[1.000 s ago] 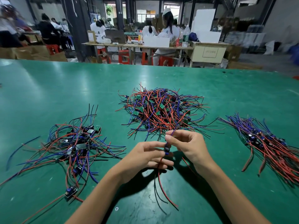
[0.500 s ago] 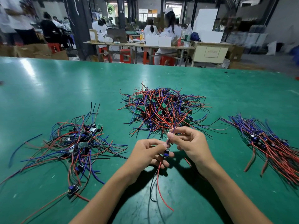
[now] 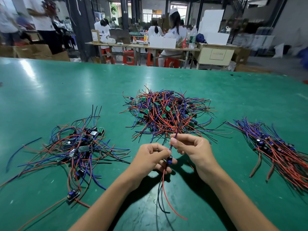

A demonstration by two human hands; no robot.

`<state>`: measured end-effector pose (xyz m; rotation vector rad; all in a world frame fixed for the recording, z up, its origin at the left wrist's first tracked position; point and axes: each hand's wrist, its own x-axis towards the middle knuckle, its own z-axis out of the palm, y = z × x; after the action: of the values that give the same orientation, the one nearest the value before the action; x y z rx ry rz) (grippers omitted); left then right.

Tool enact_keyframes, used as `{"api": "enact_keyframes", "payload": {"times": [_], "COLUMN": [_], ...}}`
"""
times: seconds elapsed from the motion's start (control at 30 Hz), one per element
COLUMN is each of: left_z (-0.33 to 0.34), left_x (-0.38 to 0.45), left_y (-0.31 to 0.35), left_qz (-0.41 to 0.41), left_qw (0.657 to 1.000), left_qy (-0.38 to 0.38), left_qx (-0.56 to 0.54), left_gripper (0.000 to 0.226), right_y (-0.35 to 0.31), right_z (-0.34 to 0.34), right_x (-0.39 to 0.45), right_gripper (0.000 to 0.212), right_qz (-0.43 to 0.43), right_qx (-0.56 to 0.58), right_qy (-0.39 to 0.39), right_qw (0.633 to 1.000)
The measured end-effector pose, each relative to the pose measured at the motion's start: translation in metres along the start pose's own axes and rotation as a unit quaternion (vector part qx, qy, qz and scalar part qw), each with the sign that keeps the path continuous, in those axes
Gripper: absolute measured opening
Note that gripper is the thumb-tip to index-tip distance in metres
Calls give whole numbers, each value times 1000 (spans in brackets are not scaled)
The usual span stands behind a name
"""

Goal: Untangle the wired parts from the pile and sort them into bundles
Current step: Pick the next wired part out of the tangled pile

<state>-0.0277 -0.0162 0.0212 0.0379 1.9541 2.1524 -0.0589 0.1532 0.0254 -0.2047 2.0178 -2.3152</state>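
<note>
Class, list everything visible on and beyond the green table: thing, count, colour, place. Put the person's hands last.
table: one, green, fills foreground
tangled pile: one, red, blue, black wires with green boards, centre
loose heap: one, same wire colours, left
aligned bundle: one, mostly red and blue, right
held part: one, blue-black, red and black wires hanging, between the hands
stools: several, red, background
left hand: holds the part
right hand: pinches its upper wires
</note>
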Motion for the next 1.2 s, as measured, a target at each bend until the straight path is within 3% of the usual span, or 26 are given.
{"api": "enact_keyframes", "payload": {"times": [0.13, 0.3, 0.43, 0.57, 0.67, 0.97, 1.1, 1.2], "left_z": [2, 5, 4, 5, 10, 6, 2, 1], "left_x": [0, -1, 1, 2, 3, -4, -6, -8], "left_y": [-1, -1, 0, -2, -3, 4, 10, 10], "left_qz": [8, 29, 43, 64, 80, 51, 31, 16], "left_qw": [1000, 999, 996, 996, 994, 994, 996, 994], "left_qy": [-4, 39, 72, 54, 33, -50, -79, -97], "left_qx": [-14, -19, -23, 37, 65, 81, 37, 40], "left_gripper": [19, 14, 19, 20, 24, 21, 35, 27], "right_y": [-2, 4, 11, 20, 18, -5, -9, -17], "right_z": [-1, 12, 28, 33, 30, 14, 9, 3], "right_x": [0, -3, -7, -2, 0, 6, 6, 6], "right_gripper": [23, 10, 24, 29, 29, 24, 21, 22], "right_qz": [8, 16, -12, -3, 10, 54, 112, 196], "right_qx": [-1, -8, -53, -109, -100, 24, 145, 218], "right_qy": [3, -8, -40, 62, 83, 149, 110, 93], "right_qw": [1000, 1000, 998, 992, 991, 987, 977, 951]}}
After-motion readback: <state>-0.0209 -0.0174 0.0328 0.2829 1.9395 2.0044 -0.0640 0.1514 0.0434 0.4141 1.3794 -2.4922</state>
